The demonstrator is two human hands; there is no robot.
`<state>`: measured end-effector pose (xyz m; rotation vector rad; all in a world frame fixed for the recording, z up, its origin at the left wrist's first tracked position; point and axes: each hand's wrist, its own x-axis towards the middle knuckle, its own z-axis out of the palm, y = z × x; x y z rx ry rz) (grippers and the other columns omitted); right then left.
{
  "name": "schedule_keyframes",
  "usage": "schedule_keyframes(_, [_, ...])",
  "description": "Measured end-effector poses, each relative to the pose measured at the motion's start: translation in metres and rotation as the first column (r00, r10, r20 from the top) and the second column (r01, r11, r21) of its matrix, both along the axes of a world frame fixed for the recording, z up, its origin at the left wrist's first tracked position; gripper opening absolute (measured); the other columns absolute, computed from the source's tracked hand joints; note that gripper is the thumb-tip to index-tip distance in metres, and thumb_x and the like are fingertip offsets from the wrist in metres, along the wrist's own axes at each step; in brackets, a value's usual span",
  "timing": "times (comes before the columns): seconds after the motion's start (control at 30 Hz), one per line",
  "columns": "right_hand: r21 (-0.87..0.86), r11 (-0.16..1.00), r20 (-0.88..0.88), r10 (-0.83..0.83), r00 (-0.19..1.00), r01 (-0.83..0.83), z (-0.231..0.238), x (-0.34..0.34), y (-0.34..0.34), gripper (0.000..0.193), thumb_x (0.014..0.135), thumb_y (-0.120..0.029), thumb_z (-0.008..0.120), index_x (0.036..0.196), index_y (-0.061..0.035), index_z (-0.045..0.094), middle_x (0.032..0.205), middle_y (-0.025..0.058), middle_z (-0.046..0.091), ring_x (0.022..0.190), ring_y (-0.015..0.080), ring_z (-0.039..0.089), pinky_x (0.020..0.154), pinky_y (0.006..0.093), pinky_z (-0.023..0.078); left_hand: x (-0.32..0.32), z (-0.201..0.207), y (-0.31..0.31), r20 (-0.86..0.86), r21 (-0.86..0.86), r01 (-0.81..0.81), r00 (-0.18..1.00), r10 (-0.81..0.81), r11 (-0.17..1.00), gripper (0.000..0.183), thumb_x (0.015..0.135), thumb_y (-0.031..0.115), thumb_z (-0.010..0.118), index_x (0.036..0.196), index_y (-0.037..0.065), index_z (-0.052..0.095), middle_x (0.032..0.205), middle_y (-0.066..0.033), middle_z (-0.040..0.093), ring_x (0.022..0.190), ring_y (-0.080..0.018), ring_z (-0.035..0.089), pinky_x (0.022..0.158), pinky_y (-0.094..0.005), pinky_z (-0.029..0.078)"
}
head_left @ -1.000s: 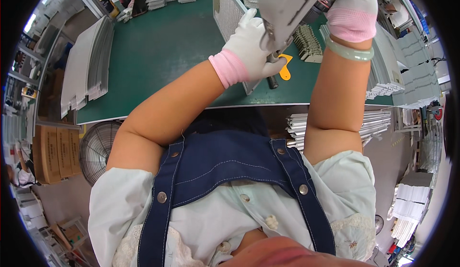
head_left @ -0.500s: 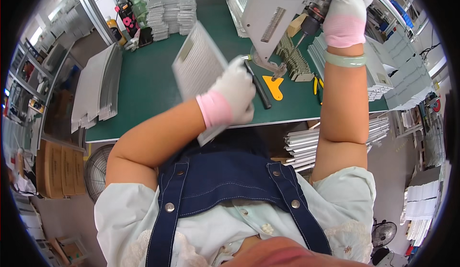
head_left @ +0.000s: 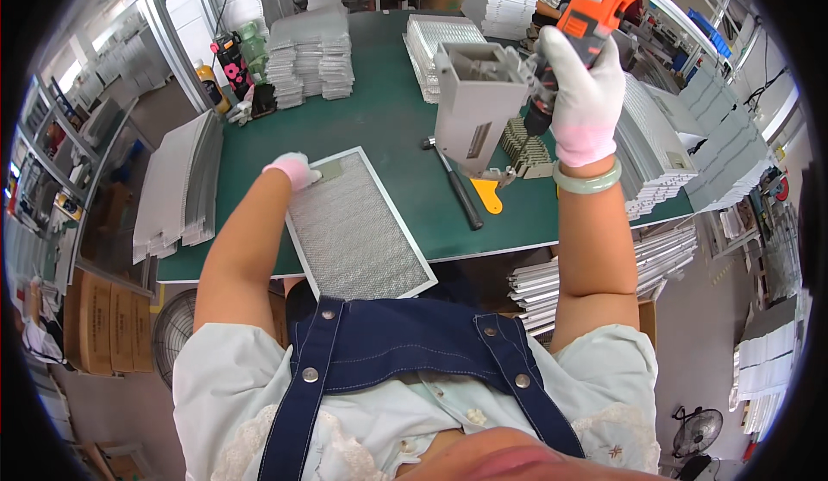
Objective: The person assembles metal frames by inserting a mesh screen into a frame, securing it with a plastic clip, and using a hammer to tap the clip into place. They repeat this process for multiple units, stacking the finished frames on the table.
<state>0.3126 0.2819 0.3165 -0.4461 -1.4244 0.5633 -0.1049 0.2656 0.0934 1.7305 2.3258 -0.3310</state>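
Observation:
My left hand [head_left: 296,171], in a white glove with a pink cuff, is closed on the left edge of a framed mesh filter panel [head_left: 366,231]. The panel lies slanted over the table's front edge, its lower end close to my apron. Raised at the right, my right hand [head_left: 588,93], gloved alike, wraps round an orange and black power screwdriver [head_left: 595,11], tip pointing down. A grey boxy housing [head_left: 483,106] hangs beside the screwdriver. Beneath it lie a yellow scraper [head_left: 488,194], a hammer [head_left: 461,189] with a black handle, and a row of small metal pieces [head_left: 526,149].
Stacked panels stand on the green table [head_left: 388,110]: a pile [head_left: 310,54] at the back left, another [head_left: 435,50] at the back, leaning sheets [head_left: 181,188] at the left, more [head_left: 647,149] at the right. Bottles [head_left: 231,62] stand back left. Metal strips [head_left: 539,287] lie below the table's front.
The panel has swung from a tilted, raised position down flat. My left hand has shifted from its right side to its left edge. My right hand has come lower and nearer with the screwdriver.

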Motion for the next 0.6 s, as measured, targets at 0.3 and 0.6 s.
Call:
schedule_keyframes(0.3, [0.022,0.971,0.071,-0.239,0.968,0.238,-0.021,0.018,0.023,0.031,0.081,-0.021,0.078,0.097,0.0007,0.062,0.077,0.0,0.064,0.068,0.0064,0.055,0.066,0.0249,0.048,0.092,0.183,-0.068,-0.046,0.714,0.232,0.957,-0.287,0.66,0.039,0.078,0.02,0.076,0.104,-0.004,0.06,0.095,-0.0198,0.063,0.094,-0.0335,0.063,0.084,-0.0383,0.051])
schedule_keyframes(0.6, [-0.103,0.989,0.019,-0.1,0.995,0.102,-0.02,0.008,-0.001,0.023,0.087,-0.012,0.069,0.106,-0.0007,0.063,0.09,0.0002,0.065,0.079,0.0076,0.057,0.071,0.0234,0.046,0.19,0.149,-0.188,-0.043,0.581,0.643,0.637,-0.77,0.499,0.018,0.076,0.014,0.073,0.088,0.007,0.061,0.08,-0.0096,0.061,0.073,-0.0299,0.062,0.064,-0.0383,0.05])
